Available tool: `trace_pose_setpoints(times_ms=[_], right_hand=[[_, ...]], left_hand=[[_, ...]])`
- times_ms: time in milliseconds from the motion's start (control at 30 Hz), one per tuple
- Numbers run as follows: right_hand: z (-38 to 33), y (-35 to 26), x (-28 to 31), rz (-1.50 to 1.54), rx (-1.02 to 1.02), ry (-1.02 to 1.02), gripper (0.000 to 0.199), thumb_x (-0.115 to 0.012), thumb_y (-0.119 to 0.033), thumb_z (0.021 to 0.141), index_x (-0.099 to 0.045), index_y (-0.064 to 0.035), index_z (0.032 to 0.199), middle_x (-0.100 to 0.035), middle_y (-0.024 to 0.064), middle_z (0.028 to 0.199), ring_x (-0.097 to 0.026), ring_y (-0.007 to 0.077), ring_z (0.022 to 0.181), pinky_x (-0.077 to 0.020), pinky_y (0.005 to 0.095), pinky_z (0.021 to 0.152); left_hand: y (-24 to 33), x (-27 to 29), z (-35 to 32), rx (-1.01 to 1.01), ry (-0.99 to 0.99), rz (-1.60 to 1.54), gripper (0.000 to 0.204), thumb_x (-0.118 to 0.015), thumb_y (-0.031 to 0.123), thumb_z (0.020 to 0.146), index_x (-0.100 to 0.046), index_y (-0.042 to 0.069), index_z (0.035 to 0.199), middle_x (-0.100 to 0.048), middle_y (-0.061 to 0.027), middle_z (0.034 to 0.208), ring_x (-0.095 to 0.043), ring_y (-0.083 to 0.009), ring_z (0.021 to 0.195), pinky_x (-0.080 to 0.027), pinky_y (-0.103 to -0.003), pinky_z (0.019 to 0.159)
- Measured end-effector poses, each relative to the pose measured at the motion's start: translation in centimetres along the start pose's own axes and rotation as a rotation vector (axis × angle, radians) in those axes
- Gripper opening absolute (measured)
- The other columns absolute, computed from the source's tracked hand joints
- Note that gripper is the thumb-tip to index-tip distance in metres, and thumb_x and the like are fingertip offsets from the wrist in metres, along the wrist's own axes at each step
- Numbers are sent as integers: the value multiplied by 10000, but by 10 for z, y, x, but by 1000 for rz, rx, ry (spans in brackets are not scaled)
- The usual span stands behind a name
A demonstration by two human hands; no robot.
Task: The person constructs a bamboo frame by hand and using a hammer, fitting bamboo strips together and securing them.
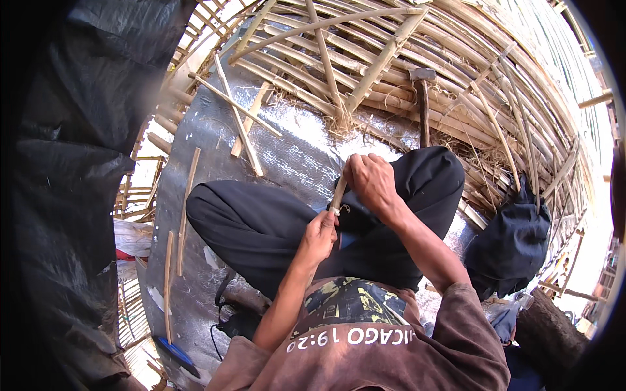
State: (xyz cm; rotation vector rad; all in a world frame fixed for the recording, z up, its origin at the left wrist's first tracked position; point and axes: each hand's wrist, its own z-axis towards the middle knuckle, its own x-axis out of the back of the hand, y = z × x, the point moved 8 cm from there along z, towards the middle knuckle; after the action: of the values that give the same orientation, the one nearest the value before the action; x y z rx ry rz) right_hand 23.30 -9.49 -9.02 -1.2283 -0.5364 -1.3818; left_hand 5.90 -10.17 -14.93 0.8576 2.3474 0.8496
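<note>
Between the left knee (207, 203) and right knee (445, 166), the stick (339, 194) slants away from the body, the left hand (319, 238) gripping its near part and the right hand (370, 179) clenched round its far end. Grey sheet (218, 163) stretches leftward to two strips (188, 212) near its edge, while bamboo (385, 62) bounds the far side, a wood-handled tool (424, 111) lying there beyond the right knee.
</note>
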Motion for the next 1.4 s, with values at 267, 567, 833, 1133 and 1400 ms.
trace_pose_setpoints(times_ms=[267, 567, 833, 1133, 1400], right_hand=[[8, 8, 6, 101, -12, -131, 177, -646, -157, 872, -555, -40, 776, -618, 135, 646, -628, 329, 616, -502, 436, 588], [3, 4, 2, 61, -50, -86, 197, -630, -150, 876, -542, -24, 752, -622, 151, 638, -635, 337, 606, -508, 444, 564], [3, 11, 2, 106, -40, -107, 193, -638, -160, 862, -550, -24, 758, -640, 159, 653, -653, 348, 630, -523, 450, 573], [1, 18, 5, 101, -42, -176, 183, -646, -151, 860, -554, -26, 761, -613, 165, 617, -642, 360, 604, -515, 457, 556], [-4, 18, -3, 98, -62, -224, 194, -652, -163, 864, -566, -20, 764, -615, 166, 623, -646, 355, 607, -515, 453, 558]], left_hand=[[2, -1, 0, -97, -6, 60, 434, -441, 520, 1029, -493, 100, 932, -357, 58, 578, -281, -22, 422, -220, -211, 373], [-6, 1, 2, -69, -6, 50, 437, -440, 537, 1023, -492, 109, 950, -356, 61, 579, -271, -18, 405, -208, -209, 355], [-6, 2, 6, -124, 21, 107, 439, -443, 532, 1025, -499, 103, 951, -358, 61, 582, -270, -18, 406, -207, -208, 359], [-5, -6, 1, -33, -38, 47, 451, -457, 538, 1019, -502, 96, 944, -362, 60, 585, -288, -21, 411, -226, -211, 363], [-10, -2, 4, -79, -30, 64, 458, -463, 545, 1014, -500, 95, 940, -360, 63, 584, -290, -19, 415, -231, -206, 366]])
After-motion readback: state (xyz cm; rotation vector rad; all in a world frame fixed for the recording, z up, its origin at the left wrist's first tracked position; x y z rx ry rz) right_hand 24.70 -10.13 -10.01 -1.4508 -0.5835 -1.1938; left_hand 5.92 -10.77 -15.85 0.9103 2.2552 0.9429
